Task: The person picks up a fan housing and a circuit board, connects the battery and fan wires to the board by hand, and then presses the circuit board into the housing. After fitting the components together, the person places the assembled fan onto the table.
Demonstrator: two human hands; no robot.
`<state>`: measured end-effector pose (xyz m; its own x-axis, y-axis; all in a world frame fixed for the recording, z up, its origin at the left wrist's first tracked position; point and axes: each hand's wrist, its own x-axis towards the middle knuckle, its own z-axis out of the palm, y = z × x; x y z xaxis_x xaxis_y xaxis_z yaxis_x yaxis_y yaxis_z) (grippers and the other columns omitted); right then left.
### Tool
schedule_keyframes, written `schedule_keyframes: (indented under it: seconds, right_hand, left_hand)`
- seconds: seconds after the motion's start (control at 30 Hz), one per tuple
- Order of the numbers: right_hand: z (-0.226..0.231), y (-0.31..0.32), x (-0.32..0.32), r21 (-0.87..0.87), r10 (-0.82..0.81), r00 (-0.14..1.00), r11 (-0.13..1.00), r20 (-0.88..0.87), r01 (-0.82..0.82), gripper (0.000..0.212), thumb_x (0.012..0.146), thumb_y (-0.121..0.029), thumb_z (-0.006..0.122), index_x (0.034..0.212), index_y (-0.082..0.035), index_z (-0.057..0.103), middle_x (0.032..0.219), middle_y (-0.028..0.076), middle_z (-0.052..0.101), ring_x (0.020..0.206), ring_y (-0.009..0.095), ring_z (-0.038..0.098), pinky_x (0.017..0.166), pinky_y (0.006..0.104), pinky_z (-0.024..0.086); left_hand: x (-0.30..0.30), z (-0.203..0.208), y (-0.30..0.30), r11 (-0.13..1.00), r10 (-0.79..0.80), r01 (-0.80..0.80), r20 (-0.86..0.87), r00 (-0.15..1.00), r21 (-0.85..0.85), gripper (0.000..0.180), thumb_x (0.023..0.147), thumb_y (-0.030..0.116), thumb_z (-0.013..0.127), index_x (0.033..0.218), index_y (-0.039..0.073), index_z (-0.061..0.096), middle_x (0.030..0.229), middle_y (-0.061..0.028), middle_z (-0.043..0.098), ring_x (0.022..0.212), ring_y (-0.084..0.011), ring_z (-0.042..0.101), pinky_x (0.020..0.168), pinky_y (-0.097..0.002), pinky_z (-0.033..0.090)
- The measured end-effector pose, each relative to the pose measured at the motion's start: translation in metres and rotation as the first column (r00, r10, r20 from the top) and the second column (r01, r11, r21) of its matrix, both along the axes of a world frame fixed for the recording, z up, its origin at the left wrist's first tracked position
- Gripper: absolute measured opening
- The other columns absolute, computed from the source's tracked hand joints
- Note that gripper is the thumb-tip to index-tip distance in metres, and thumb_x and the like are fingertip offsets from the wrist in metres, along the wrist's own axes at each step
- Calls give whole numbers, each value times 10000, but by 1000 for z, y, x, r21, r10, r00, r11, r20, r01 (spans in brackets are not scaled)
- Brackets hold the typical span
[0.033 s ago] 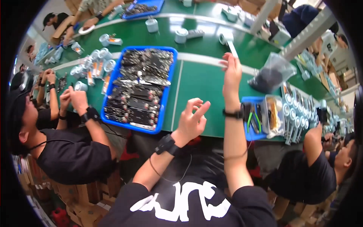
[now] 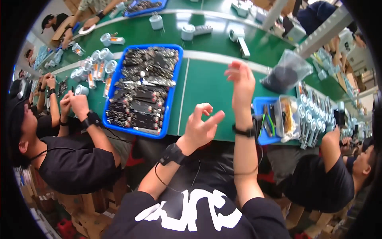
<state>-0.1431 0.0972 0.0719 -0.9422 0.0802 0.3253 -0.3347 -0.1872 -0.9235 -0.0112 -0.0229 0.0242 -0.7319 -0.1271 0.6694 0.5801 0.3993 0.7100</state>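
Above the green tabletop (image 2: 199, 89), my left hand (image 2: 199, 126) has its index finger and thumb apart and the other fingers curled, with nothing visible in it. To its right, my right hand (image 2: 242, 84) is raised with fingers stretched out, slightly blurred, and nothing shows in it. Beyond those fingertips lies a pale blue handheld device (image 2: 240, 41) with a round head and white handle, apart from the hand. Left of my hands stands a blue tray (image 2: 170, 101) packed with dark circuit-board assemblies (image 2: 145, 95). Both my wrists wear black bands.
At right, a small blue tray (image 2: 260, 139) holds green-handled pliers (image 2: 269, 123) beside a clear box (image 2: 287, 119). A plastic bag (image 2: 288, 69) of dark parts stands behind. Rows of pale blue devices (image 2: 310, 119) lie farther right. Co-workers sit on both sides.
My right hand has drawn back toward me, away from the pale blue device, which stays lying on the table. The whole view has shifted slightly; my left hand keeps nearly the same pose.
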Motion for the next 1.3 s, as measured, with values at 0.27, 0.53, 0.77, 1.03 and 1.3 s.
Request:
schedule_keyframes:
  seconds: [0.27, 0.53, 0.77, 1.03, 1.3]
  right_hand:
    - [47, 56, 176, -98, 372, 916, 917, -149, -388, 514, 980, -431, 671, 863, 69, 658, 670, 126, 626, 566, 196, 547, 539, 322, 438]
    - [66, 59, 193, 85, 224, 963, 973, -147, -213, 351, 785, -222, 866, 835, 61, 666, 666, 102, 637, 574, 178, 571, 510, 308, 449]
    - [73, 60, 181, 165, 378, 924, 916, -48, -366, 124, 732, 46, 771, 821, 28, 687, 701, 92, 669, 586, 180, 615, 536, 274, 455]
    - [77, 41, 170, 255, 320, 945, 911, 61, -325, 105, 798, 0, 736, 760, 12, 639, 660, 69, 630, 548, 151, 565, 508, 267, 407]
    - [79, 18, 155, 323, 370, 928, 873, 48, -365, 244, 824, -76, 754, 684, 5, 573, 598, 36, 549, 508, 128, 472, 474, 274, 333]
  left_hand:
    - [27, 74, -14, 831, -258, 39, -323, 911, -555, 545, 818, -17, 747, 1053, 474, 746, 1062, -25, 346, 866, -216, 415, 731, -365, 453]
    - [23, 118, -32, 714, -388, -29, -429, 816, -700, 303, 867, 141, 719, 1063, 352, 625, 1006, 21, 341, 842, -149, 415, 705, -329, 455]
    - [7, 135, -41, 706, -396, -99, -506, 766, -701, 490, 893, 493, 753, 873, 160, 395, 924, 52, 369, 801, -94, 441, 675, -276, 451]
    - [3, 105, -62, 661, -397, -180, -543, 740, -729, 458, 890, 478, 760, 884, 153, 438, 924, 52, 378, 805, -87, 449, 678, -263, 458]
    - [-4, 105, -80, 695, -441, -59, -490, 752, -717, 235, 933, 302, 686, 909, 117, 544, 926, 32, 404, 832, -98, 471, 674, -264, 443]
